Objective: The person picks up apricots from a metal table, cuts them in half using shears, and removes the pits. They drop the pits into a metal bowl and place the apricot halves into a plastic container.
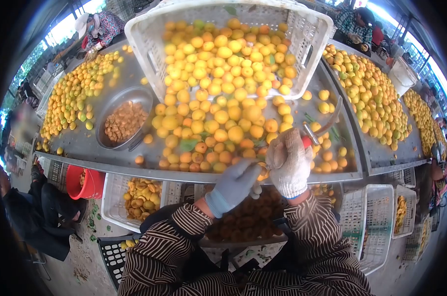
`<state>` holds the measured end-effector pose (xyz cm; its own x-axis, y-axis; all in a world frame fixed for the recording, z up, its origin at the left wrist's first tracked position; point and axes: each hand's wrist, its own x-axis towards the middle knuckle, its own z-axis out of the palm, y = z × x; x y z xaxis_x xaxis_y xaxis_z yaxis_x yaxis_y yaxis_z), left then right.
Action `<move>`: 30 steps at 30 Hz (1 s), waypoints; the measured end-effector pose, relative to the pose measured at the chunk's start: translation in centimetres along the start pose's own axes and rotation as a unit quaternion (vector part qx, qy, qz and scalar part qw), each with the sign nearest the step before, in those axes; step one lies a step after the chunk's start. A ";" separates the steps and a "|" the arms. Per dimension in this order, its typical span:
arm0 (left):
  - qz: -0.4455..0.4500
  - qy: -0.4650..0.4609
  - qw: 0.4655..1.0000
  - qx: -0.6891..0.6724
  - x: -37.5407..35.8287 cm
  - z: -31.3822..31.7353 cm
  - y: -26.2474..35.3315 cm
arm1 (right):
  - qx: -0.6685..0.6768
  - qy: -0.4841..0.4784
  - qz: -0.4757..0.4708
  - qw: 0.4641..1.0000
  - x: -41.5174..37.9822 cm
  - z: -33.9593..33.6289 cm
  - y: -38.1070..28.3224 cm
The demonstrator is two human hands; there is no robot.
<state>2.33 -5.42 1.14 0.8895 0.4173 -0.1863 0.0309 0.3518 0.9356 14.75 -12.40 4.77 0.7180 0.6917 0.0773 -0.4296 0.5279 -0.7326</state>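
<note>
In the head view, the right hand [288,165], in a pale knitted glove, is closed around the red handle of a curved knife [331,120], whose blade points up and away from the wearer. The left hand [236,183], in a grey glove, is just beside it, fingers bent toward the right hand. A single yellow-orange fruit [263,172] shows in the narrow gap between the two; blur hides whether the left hand grips it, so its hold cannot be told.

Beyond both hands, a heap of loose fruit [218,126] spreads over the metal surface [105,155], reaching close to the gloves, with a green leaf [188,144] on it. Farther from the hands, behind the heap, a white crate [144,52] stands with more fruit inside. Left of the left hand and farther forward, a metal bowl [121,98] holds brownish-orange pieces. Well to the right of the right hand, another fruit pile [366,93] covers a neighbouring section.

Below the hands, a container of dark brown pieces [248,217] shows between the striped sleeves. Lower left of the left hand are a white crate of cut fruit [143,194] and a red bucket [96,187]; lower right of the right hand are white crates [376,222]. A co-worker [103,29] in a white cap is far forward to the left.
</note>
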 end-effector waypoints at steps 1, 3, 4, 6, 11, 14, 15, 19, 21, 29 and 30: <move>0.019 0.011 1.000 0.014 0.0 0.1 -0.2 | -0.024 0.017 0.001 1.000 -0.2 0.2 0.2; 0.014 0.026 0.999 0.039 -0.1 0.6 -0.1 | -0.059 0.000 -0.022 0.998 -0.2 -0.1 0.6; 0.010 0.045 0.997 0.062 -0.2 0.8 0.0 | -0.093 -0.020 -0.045 0.994 -0.1 -0.2 0.9; -0.032 0.052 0.998 -0.025 -0.2 0.9 -0.3 | 0.065 0.036 0.004 0.997 0.0 0.2 1.1; -0.082 0.008 0.991 -0.107 -0.1 0.5 -0.5 | 0.005 -0.049 -0.003 0.999 -0.1 -0.5 1.3; -0.139 -0.035 0.975 -0.167 0.2 -0.2 -1.2 | 0.018 -0.016 0.000 1.000 -0.5 -0.1 1.6; -0.140 -0.034 0.975 -0.167 0.4 -0.4 -1.7 | 0.019 -0.016 0.000 1.000 -0.6 -0.1 1.8; -0.155 -0.042 0.966 -0.200 0.8 -0.8 -2.3 | -0.052 -0.026 -0.035 0.998 -0.7 0.1 1.9; -0.157 -0.040 0.961 -0.224 0.9 -0.5 -1.7 | 0.038 -0.060 -0.019 0.997 -0.3 0.3 1.0; -0.027 0.004 0.980 -0.196 0.8 -3.1 -1.8 | -0.363 -0.064 0.052 0.928 -0.6 -0.8 0.3; 0.001 0.014 0.983 -0.183 0.9 -3.2 -2.0 | -0.369 -0.099 0.017 0.924 -1.3 -1.5 1.5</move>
<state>1.66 -3.07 -1.85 0.8761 0.4397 -0.1977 -0.1412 0.6261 0.7669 14.02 -13.21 2.55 0.5651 0.8170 0.1148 0.0930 0.0752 -0.9928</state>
